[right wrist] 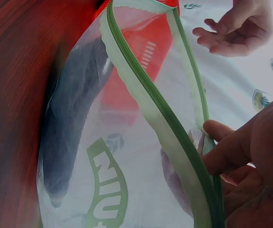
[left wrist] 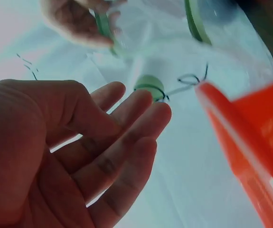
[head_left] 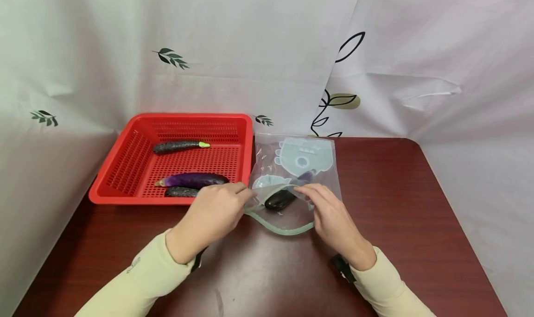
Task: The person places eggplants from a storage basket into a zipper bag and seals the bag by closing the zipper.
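A clear zip bag (head_left: pixel 267 157) with a green seal (right wrist: pixel 145 90) lies beside the basket in the head view, its mouth parted. Inside is a dark eggplant (head_left: pixel 280 200) (right wrist: pixel 72 123); a purple one (right wrist: pixel 174 178) shows behind the seal. My right hand (head_left: pixel 338 222) (right wrist: pixel 257 161) pinches the bag's edge between thumb and fingers. My left hand (head_left: pixel 217 212) (left wrist: pixel 98 152) is at the bag's left corner in the head view; both wrist views show it apart from the bag, fingers loosely bent and nothing in them.
A red perforated basket (head_left: pixel 246 157) (left wrist: pixel 250 142) stands on the left of the brown table (head_left: pixel 400 206). It holds a purple eggplant (head_left: pixel 193 180) and two dark, wrinkled vegetables, one with a green tip (head_left: pixel 203 144). Patterned white cloth (head_left: pixel 250 53) hangs behind.
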`<state>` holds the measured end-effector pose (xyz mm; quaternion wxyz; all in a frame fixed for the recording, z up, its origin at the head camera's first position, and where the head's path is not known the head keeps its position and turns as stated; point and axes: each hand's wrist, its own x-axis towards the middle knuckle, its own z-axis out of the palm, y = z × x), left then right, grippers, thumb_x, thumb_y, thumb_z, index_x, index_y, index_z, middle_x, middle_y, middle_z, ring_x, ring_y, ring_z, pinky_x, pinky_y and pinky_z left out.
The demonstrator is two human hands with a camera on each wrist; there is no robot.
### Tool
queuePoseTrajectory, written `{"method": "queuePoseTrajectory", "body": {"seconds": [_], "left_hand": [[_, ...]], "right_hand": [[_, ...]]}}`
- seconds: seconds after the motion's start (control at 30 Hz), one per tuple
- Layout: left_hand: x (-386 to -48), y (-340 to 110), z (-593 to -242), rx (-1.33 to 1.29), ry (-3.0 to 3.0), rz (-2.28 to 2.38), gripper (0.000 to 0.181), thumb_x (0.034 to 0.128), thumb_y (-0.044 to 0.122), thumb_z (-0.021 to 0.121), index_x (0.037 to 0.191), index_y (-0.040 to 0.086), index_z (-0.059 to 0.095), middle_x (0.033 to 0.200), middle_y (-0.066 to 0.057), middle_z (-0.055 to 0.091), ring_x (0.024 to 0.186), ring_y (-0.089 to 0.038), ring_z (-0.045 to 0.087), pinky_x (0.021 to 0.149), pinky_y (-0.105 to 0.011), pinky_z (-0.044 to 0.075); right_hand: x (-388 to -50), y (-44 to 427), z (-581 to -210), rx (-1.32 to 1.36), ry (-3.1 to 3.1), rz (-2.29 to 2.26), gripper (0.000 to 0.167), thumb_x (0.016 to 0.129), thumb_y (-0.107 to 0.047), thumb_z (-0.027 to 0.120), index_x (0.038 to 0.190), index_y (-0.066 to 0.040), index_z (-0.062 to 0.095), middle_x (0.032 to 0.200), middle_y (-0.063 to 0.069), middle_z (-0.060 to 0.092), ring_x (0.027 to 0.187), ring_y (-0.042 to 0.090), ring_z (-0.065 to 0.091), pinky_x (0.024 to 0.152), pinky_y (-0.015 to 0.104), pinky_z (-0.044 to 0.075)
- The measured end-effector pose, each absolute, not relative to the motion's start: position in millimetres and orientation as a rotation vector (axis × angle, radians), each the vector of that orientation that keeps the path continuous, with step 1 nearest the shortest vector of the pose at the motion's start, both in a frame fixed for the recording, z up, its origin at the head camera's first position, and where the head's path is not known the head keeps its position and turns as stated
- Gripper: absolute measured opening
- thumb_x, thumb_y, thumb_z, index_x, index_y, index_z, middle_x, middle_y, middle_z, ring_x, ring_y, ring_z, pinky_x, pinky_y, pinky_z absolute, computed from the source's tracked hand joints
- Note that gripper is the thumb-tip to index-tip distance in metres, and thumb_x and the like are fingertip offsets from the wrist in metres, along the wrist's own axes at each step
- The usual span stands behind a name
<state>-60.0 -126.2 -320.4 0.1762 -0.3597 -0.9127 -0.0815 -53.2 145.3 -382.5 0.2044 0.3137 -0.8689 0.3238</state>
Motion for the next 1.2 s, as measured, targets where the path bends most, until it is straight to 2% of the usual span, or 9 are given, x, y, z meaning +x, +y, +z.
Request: {"method": "queuePoseTrajectory", "body": {"seconds": [0.23, 0.37, 0.57, 0.77, 0.9, 0.97, 1.07, 1.2], "left_hand": [[-76.4, -157.3, -302.4, -0.868, -2.775, -0.182, 0.026, 0.0794, -0.002, 0.066, 0.101, 0.008, 0.075, 0.086, -0.002, 0.07, 0.071, -0.021, 0.067, 0.053, -0.04, 0.053], [-85.7, -175.2, -293.0, -0.769, -2.864, -0.174, 0.025, 0.0809, 0.0, 0.068, 0.104, 0.007, 0.075, 0.091, -0.007, 0.072, 0.074, -0.024, 0.067, 0.057, -0.043, 0.054], [-99.1, -195.9, -288.7, -0.685, -2.968, -0.166, 0.028, 0.0819, 0.002, 0.069, 0.11, 0.005, 0.073, 0.095, -0.011, 0.072, 0.072, -0.025, 0.064, 0.052, -0.041, 0.05], [-112.7, -212.2, -291.1, -0.642, -3.112, -0.164, 0.035, 0.0843, 0.002, 0.068, 0.119, 0.004, 0.071, 0.109, -0.015, 0.072, 0.084, -0.029, 0.068, 0.057, -0.043, 0.053], [-121.1, -221.1, -291.0, -0.627, -3.178, -0.208, 0.036, 0.0865, 0.002, 0.066, 0.122, 0.003, 0.07, 0.112, -0.017, 0.071, 0.072, -0.024, 0.063, 0.051, -0.036, 0.048], [-126.0, -225.6, -291.2, -0.636, -3.191, -0.219, 0.036, 0.0865, 0.002, 0.067, 0.123, 0.003, 0.07, 0.112, -0.018, 0.071, 0.071, -0.023, 0.062, 0.052, -0.034, 0.046], [-132.1, -232.4, -292.0, -0.661, -3.211, -0.216, 0.037, 0.0856, 0.004, 0.071, 0.123, 0.002, 0.07, 0.113, -0.019, 0.071, 0.078, -0.025, 0.065, 0.057, -0.037, 0.052], [-140.6, -242.3, -294.5, -0.696, -3.254, -0.214, 0.04, 0.0841, 0.006, 0.076, 0.123, 0.0, 0.069, 0.114, -0.021, 0.07, 0.088, -0.03, 0.068, 0.072, -0.047, 0.057]], "right_hand": [[-53.3, 144.6, -384.1, 0.877, -2.409, 0.903, 0.06, 0.075, 0.029, 0.055, 0.125, -0.002, 0.065, 0.118, 0.005, 0.064, 0.095, 0.016, 0.058, 0.078, 0.026, 0.05], [-53.6, 144.7, -384.2, 0.879, -2.409, 0.904, 0.058, 0.077, 0.028, 0.054, 0.125, -0.003, 0.065, 0.118, 0.005, 0.064, 0.095, 0.016, 0.057, 0.077, 0.026, 0.049], [-54.9, 145.4, -384.2, 0.886, -2.401, 0.9, 0.057, 0.078, 0.028, 0.053, 0.125, -0.002, 0.065, 0.118, 0.006, 0.064, 0.093, 0.016, 0.057, 0.077, 0.026, 0.049], [-54.7, 146.0, -384.4, 0.884, -2.406, 0.896, 0.058, 0.077, 0.028, 0.054, 0.125, -0.002, 0.065, 0.118, 0.005, 0.064, 0.094, 0.015, 0.057, 0.078, 0.026, 0.049], [-54.6, 146.5, -384.4, 0.883, -2.414, 0.897, 0.059, 0.076, 0.028, 0.055, 0.126, -0.003, 0.065, 0.118, 0.006, 0.064, 0.095, 0.016, 0.057, 0.078, 0.026, 0.05], [-54.6, 146.7, -384.4, 0.882, -2.418, 0.898, 0.06, 0.076, 0.028, 0.056, 0.126, -0.003, 0.064, 0.118, 0.006, 0.064, 0.095, 0.016, 0.057, 0.078, 0.027, 0.05], [-54.6, 146.7, -384.4, 0.88, -2.424, 0.901, 0.06, 0.075, 0.028, 0.057, 0.126, -0.003, 0.064, 0.118, 0.005, 0.064, 0.096, 0.016, 0.058, 0.078, 0.028, 0.051], [-54.5, 146.6, -384.8, 0.879, -2.424, 0.902, 0.059, 0.076, 0.028, 0.057, 0.126, -0.003, 0.064, 0.118, 0.005, 0.064, 0.096, 0.016, 0.058, 0.079, 0.028, 0.051]]}}
